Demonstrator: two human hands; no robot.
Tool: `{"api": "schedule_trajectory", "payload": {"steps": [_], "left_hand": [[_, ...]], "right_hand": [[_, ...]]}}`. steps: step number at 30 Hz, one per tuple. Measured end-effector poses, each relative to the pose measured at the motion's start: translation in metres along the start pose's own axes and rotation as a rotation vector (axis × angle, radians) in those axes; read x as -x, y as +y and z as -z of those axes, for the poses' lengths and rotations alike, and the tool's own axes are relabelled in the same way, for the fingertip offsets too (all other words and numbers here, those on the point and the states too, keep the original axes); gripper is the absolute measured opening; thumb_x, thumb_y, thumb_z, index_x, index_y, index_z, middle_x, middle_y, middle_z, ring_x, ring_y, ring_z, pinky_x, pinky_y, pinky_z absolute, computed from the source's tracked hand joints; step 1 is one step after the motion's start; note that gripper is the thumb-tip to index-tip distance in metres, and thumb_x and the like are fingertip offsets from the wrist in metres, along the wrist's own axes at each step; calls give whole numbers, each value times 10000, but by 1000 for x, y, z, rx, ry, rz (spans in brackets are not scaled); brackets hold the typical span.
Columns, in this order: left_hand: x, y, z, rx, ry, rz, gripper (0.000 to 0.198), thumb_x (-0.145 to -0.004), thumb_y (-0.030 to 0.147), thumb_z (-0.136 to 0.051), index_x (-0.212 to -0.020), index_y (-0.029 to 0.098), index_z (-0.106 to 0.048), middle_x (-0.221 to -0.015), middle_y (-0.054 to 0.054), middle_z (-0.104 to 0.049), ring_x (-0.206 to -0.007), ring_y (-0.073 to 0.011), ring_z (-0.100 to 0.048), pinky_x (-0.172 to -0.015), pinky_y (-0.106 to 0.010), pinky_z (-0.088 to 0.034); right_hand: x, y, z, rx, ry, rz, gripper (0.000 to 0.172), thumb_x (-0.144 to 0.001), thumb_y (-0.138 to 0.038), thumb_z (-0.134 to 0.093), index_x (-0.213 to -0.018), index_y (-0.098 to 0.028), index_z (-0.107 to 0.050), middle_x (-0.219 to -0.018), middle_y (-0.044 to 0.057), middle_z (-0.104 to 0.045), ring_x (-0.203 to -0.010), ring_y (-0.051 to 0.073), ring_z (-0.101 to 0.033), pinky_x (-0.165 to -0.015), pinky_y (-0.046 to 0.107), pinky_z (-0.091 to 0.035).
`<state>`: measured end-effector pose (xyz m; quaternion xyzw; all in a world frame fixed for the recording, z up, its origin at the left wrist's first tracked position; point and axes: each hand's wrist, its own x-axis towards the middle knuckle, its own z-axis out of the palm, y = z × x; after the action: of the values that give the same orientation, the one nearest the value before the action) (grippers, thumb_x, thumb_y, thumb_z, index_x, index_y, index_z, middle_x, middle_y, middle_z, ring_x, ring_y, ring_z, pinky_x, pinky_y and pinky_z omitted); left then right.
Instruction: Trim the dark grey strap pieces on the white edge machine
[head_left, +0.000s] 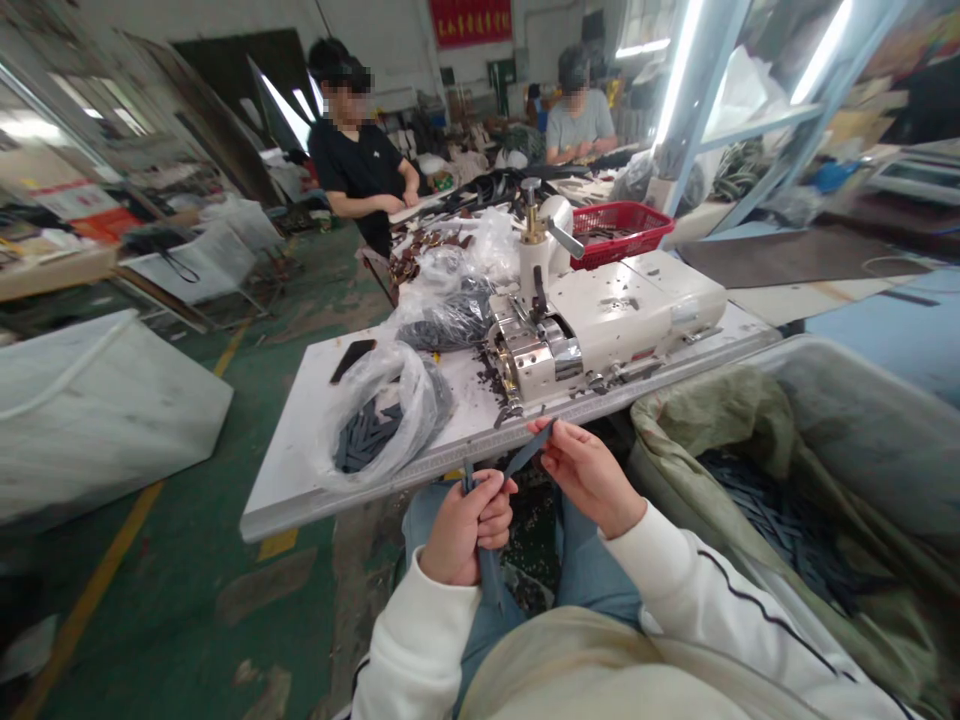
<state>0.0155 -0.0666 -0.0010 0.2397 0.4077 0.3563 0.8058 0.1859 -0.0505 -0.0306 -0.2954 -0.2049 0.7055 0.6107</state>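
My left hand (466, 522) is closed around several narrow blue-grey strips (491, 575) that hang down over my lap. Between both hands stretches one blue-grey strip (529, 452), its far end pinched by the fingers of my right hand (589, 470). Both hands are just off the front edge of a white table (289, 440). On that table, beyond my hands, stands a cream machine with a metal head (544, 350), dark scraps beside it. An open clear plastic bag (431, 400) at the table's left holds more blue-grey strips (367, 435).
At the right, a grey bin (862, 385) lined with green cloth (690, 420) holds many strips. A red basket (626, 230) sits behind the machine. Two people (360, 165) (581, 120) work farther back. A large white bin (112, 410) stands left.
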Motion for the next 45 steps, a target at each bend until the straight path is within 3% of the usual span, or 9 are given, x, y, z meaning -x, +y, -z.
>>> {"api": "schedule_trajectory", "payload": {"steps": [4,12,17,20,23,27,32,37,45], "left_hand": [[0,2,2,22,55,-5,354,-664,407,-763,-716,107,-583,-441,112,-294,-351,7,-180,-318,-112,-133],[1,1,-5,14,144,-211,349,-666,316,-775,-713,176,-458,-485,114,-331,-364,4,-224,-351,-105,-161],[1,3,-4,-94,179,-305,358,-665,344,-774,-676,182,-455,-440,125,-293,-344,-5,-234,-347,-121,-180],[0,6,-3,-223,195,-305,352,-649,365,-781,-654,173,-486,-401,120,-303,-330,-13,-250,-342,-132,-186],[-2,9,-3,-350,203,-305,344,-646,390,-780,-642,155,-529,-377,103,-339,-319,-16,-263,-335,-141,-187],[-5,13,0,-234,215,-309,347,-685,445,-742,-717,136,-587,-414,116,-291,-325,-12,-224,-328,-139,-158],[-6,17,3,-217,191,-305,381,-657,425,-775,-825,120,-620,-420,122,-296,-330,-9,-226,-342,-138,-157],[-14,17,-2,-271,186,-337,293,-650,332,-781,-723,152,-562,-386,115,-335,-321,-16,-257,-337,-137,-193],[-19,18,-8,-237,155,-329,253,-656,285,-760,-666,162,-539,-371,115,-324,-311,-15,-247,-327,-129,-186]], "right_hand": [[9,-5,5,38,-140,21,163,-810,-330,-695,-876,-181,-688,-935,45,-672,-572,57,-450,-485,161,-340],[30,-6,9,241,-288,46,495,-861,-611,-486,-690,-169,-627,-709,66,-606,-644,158,-549,-640,289,-446],[26,-3,12,466,-141,84,385,-877,-544,-514,-998,-209,-659,-1138,83,-641,-770,161,-626,-689,277,-489],[19,-7,10,600,-247,-96,446,-856,-550,-543,-1082,-179,-643,-1055,96,-683,-840,170,-647,-749,276,-508],[13,-8,6,535,-455,-386,457,-864,-553,-532,-1011,-134,-641,-772,73,-702,-610,130,-641,-544,207,-484],[9,-1,2,376,-423,-421,349,-843,-468,-615,-870,-121,-638,-620,13,-647,-458,68,-556,-419,134,-390],[4,-1,-1,291,-374,-473,341,-838,-434,-634,-911,-102,-656,-712,69,-707,-501,81,-609,-467,142,-468],[3,-11,-5,208,-404,-605,315,-838,-349,-636,-970,-64,-669,-870,149,-733,-699,168,-709,-608,215,-564],[1,-17,-1,14,-401,-726,287,-882,-227,-525,-1020,-4,-642,-901,183,-727,-758,189,-718,-645,220,-575]]}}
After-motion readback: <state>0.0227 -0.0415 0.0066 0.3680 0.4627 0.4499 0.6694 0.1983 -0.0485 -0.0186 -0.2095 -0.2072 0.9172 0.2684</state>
